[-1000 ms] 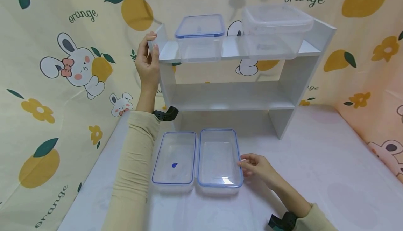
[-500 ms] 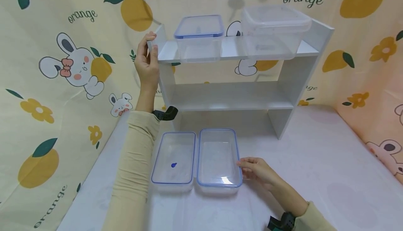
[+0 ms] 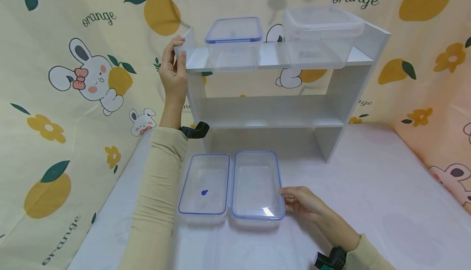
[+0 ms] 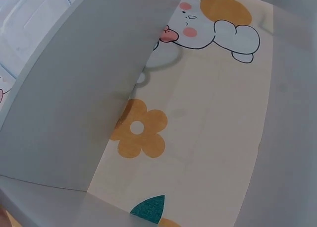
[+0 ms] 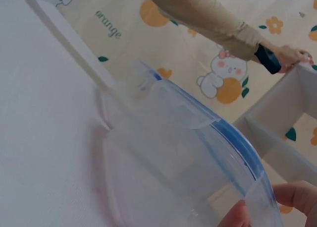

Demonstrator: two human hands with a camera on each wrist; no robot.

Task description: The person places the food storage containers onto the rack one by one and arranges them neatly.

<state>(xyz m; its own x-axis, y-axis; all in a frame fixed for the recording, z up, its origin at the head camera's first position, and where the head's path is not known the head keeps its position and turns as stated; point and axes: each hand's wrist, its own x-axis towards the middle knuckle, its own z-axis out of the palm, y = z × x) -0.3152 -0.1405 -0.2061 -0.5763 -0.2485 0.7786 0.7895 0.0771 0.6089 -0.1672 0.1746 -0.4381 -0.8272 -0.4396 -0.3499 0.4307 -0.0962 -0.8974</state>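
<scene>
My left hand (image 3: pixel 174 71) grips the upper edge of the left side panel of a white shelf (image 3: pixel 268 112), thumb on the front side and fingers over the edge. On the table, my right hand (image 3: pixel 305 202) pinches the right edge of a clear, blue-rimmed food container (image 3: pixel 255 184). In the right wrist view, a thumb and finger meet at the container's clear side flap (image 5: pixel 261 199). A second clear food container (image 3: pixel 206 176) with a blue rim and a small blue mark lies close along its left side.
On the top shelf stand a clear box with a blue-edged lid (image 3: pixel 234 45) and a larger clear lidded box (image 3: pixel 324 37). Patterned cloth (image 3: pixel 92 139) hangs behind and at both sides. A white cloth (image 3: pixel 386 204) covers the table.
My right fingers have shifted slightly at the container's edge and lie closer together. The left hand, shelf and boxes stay where they were.
</scene>
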